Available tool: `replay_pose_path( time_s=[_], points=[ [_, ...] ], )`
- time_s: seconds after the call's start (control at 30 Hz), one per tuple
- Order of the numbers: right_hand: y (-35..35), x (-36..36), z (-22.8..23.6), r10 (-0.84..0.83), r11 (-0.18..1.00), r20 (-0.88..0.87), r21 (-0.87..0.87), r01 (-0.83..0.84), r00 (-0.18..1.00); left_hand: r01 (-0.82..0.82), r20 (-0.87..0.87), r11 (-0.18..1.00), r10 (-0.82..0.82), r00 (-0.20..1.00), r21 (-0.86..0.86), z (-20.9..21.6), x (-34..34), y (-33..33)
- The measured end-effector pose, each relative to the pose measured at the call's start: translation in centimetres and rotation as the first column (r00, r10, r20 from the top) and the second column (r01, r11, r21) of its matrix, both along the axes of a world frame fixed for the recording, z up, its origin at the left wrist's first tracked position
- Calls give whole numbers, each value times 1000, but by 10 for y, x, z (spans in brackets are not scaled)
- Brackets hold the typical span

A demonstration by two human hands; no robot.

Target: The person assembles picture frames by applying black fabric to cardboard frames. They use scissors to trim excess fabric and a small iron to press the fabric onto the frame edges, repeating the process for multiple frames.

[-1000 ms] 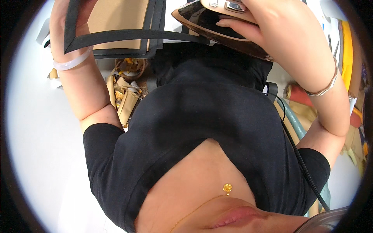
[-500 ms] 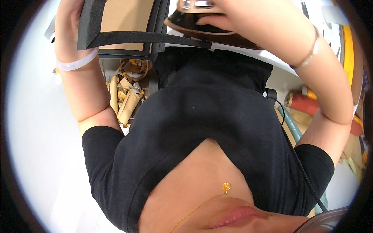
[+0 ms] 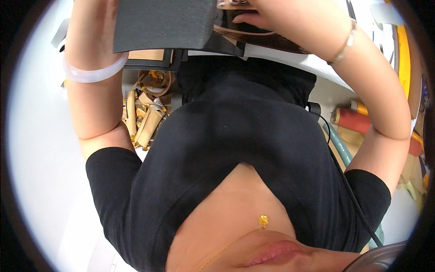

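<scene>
The black panel [image 3: 165,25] looks matt and finely grained, the dark brown piece [image 3: 274,41] glossy and smooth, the shirt [image 3: 235,122] matt cloth.

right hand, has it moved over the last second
Yes: the right hand has gone leftward and up the view, farther from the red roll at right.
</scene>
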State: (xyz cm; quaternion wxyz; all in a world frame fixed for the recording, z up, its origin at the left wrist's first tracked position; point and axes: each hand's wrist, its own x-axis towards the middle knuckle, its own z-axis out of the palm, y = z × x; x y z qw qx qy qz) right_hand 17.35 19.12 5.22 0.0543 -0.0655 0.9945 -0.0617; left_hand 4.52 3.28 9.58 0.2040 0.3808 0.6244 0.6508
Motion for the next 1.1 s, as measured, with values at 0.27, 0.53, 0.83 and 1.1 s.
replay_pose_path(
  time_s=[0.27, 0.53, 0.83, 1.1],
  points=[
    [40, 46, -33, -110, 994, -356, -45, 101, 928, -223, 183, 957, 257, 949, -187, -4, -40, 4],
    [100, 30, -21, -337, 940, -420, -98, 327, 843, -154, 312, 944, 246, 918, -292, -8, -79, -33],
    [91, -15, 5, -495, 866, -223, -45, 498, 840, -130, 183, 914, 213, 960, -385, -20, -99, -38],
    [71, -45, 10, -389, 914, -246, 16, 405, 888, -167, 233, 974, 199, 952, -152, -2, -35, -4]
  ],
)
